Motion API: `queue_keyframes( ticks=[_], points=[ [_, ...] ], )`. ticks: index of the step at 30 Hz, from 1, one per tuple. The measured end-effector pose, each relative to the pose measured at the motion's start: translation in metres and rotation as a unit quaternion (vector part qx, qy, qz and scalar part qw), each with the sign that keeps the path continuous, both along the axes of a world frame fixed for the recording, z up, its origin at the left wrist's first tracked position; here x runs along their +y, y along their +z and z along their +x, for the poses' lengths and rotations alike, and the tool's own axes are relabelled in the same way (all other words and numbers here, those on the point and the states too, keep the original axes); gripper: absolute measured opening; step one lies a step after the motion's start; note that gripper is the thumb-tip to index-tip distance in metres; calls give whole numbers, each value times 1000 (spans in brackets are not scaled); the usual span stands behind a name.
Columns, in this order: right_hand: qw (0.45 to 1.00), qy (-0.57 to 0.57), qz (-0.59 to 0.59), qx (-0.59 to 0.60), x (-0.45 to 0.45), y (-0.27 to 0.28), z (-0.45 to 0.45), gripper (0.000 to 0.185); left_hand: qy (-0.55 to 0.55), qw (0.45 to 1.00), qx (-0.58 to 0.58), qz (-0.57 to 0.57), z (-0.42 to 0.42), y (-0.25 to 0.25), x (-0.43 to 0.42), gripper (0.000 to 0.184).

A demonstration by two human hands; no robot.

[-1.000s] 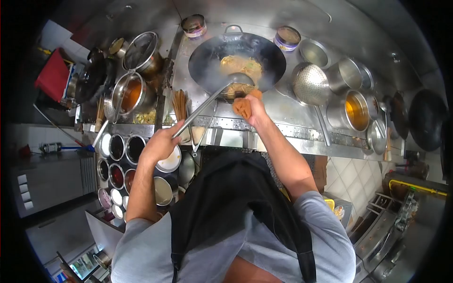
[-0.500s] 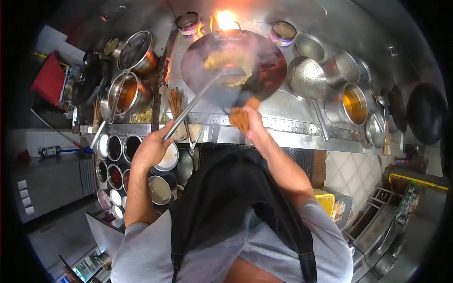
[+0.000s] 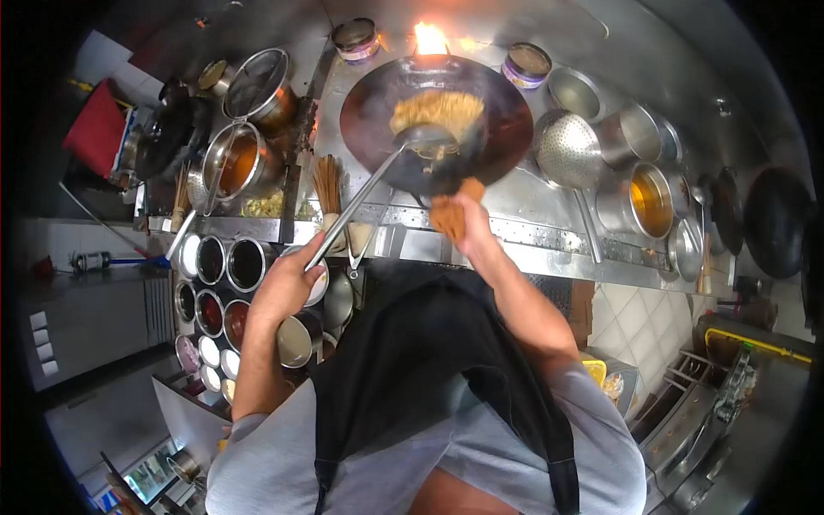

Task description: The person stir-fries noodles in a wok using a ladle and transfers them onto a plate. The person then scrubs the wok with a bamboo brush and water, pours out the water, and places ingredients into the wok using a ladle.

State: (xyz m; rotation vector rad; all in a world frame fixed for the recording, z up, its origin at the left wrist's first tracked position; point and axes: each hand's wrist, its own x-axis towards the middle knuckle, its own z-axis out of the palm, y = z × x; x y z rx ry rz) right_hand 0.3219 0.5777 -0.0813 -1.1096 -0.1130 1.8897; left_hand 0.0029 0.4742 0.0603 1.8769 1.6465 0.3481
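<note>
My left hand (image 3: 287, 279) is closed round the long metal handle of a ladle (image 3: 427, 137), whose bowl sits in the wok among the food. A large dark wok (image 3: 360, 120) rests on the range, holding yellowish-brown noodle-like food (image 3: 438, 112). My right hand (image 3: 472, 225) grips a folded orange-brown cloth (image 3: 448, 215) at the wok's near rim; the wok's handle there is mostly hidden beneath it. Bright flame (image 3: 430, 39) rises behind the far rim, and light smoke hangs over the food.
A perforated strainer (image 3: 566, 148) lies right of the wok near a pot of amber liquid (image 3: 650, 202). Bamboo brushes (image 3: 327, 182) stand left. Beyond them are a pot with orange liquid (image 3: 233, 167) and several seasoning containers (image 3: 246, 266). Two tins (image 3: 525, 66) flank the flame.
The food has spread toward the far right of the wok, and the smoke has thinned. The flame is smaller. Both hands keep their grips, and the view has shifted slightly.
</note>
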Motion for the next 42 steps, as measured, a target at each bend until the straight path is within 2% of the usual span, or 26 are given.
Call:
queue_keyframes(
  ticks=[2, 4, 5, 7, 8, 9, 11, 12, 13, 14, 16, 18, 20, 21, 23, 26, 29, 31, 33, 36, 39, 40, 42],
  points=[
    [1000, -5, 1, -14, 43, -32, -9, 26, -14, 999, 32, -16, -3, -12, 8, 58],
    [999, 35, 27, -4, 49, -52, -9, 29, -7, 996, 73, -47, 9, -31, 23, 57],
    [999, 37, 26, -7, 38, -56, -8, 31, 22, 996, 55, -60, 22, -40, 29, 55],
    [999, 45, 24, -17, -21, -54, -1, 34, 36, 999, 40, -7, 32, -70, 30, 57],
    [991, 108, 68, -45, -45, -63, 12, 39, 39, 999, 21, 30, 33, -79, 27, 57],
    [994, 68, 72, -38, -63, -122, 16, 40, 43, 999, 12, 25, 32, -74, 22, 57],
    [994, 64, 80, -45, -58, -101, 21, 40, 48, 999, -2, 10, 28, -47, 11, 58],
    [994, 60, 80, -48, -60, -79, 23, 40, 56, 998, -6, -24, 26, -30, 9, 58],
    [993, 94, 32, -68, -40, -39, 20, 38, 61, 996, -10, -61, 22, -11, 7, 57],
    [999, 33, 15, -34, -18, -27, 9, 36, 65, 993, -13, -98, 17, 7, 4, 57],
    [999, 33, 17, -17, 34, -38, 5, 34, 47, 992, -11, -116, 8, 32, 5, 57],
    [1000, 2, 12, -8, 62, -49, 1, 32, 16, 993, 27, -110, 1, 34, 12, 56],
    [1000, 3, 17, -7, 73, -60, -2, 32, -3, 991, 58, -118, -3, 20, 27, 55],
    [1000, 21, 21, 10, 78, -68, -1, 32, -8, 994, 58, -93, -6, -8, 35, 54],
    [999, 31, 14, 3, 88, -80, -2, 33, 38, 989, 85, -111, 15, -31, 58, 55],
    [999, 29, 24, -9, 96, -97, 0, 30, 58, 998, -12, -31, 15, -79, 88, 56],
    [999, 16, 33, -14, 92, -87, -3, 29, 41, 994, -33, 95, 24, -112, 128, 54],
    [999, 17, 32, -8, 89, -85, -7, 30, 92, 995, -11, 24, 53, -93, 159, 57],
    [999, 28, 31, 3, 94, -94, -5, 31, 89, 995, 2, 38, 65, -121, 195, 58],
    [999, 30, 33, -7, 93, -88, -5, 31, 74, 996, 58, -12, 86, -134, 223, 60],
    [998, 28, 47, -9, 93, -85, -5, 30, 9, 999, 1, 40, 64, -172, 212, 64],
    [998, 31, 44, -14, 93, -82, -6, 30, -16, 998, -16, 52, 56, -168, 202, 65],
    [998, 38, 38, -23, 91, -77, -6, 30, -31, 998, 25, 42, 32, -151, 179, 66]
  ],
)
